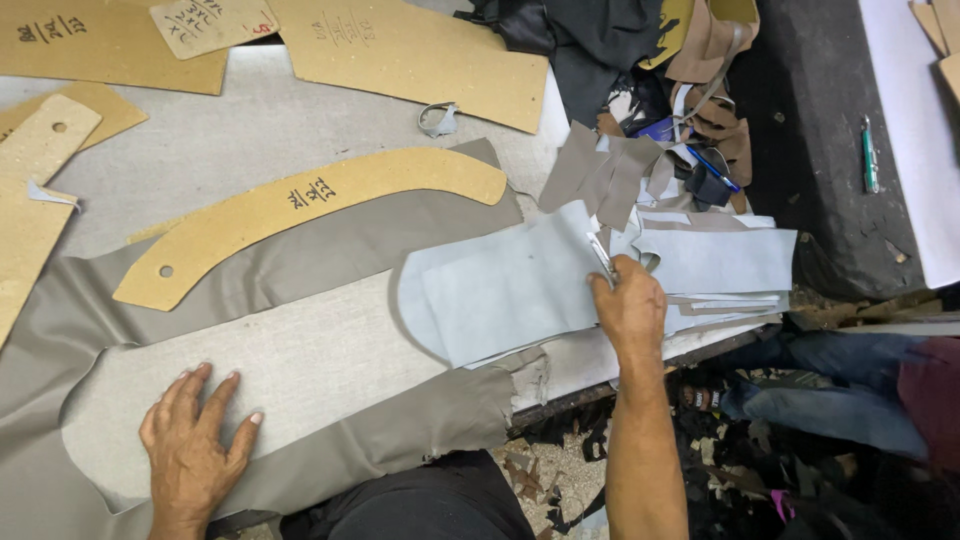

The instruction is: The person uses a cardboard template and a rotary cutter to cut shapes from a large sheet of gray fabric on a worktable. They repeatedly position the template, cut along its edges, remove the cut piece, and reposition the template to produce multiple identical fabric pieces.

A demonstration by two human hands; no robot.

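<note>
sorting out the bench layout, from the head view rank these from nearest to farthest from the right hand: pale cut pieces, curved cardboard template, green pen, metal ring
1. Pale cut pieces: under the right hand, touching it.
2. Metal ring: up and to the left, on the table.
3. Green pen: up and to the right, on the dark surface.

The curved cardboard template lies to the left; its near tip sits about as far as the ring, too close to call.

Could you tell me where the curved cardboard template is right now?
In the head view the curved template lies left of centre on the grey leather, above the left hand and left of the pale cut pieces.
</note>
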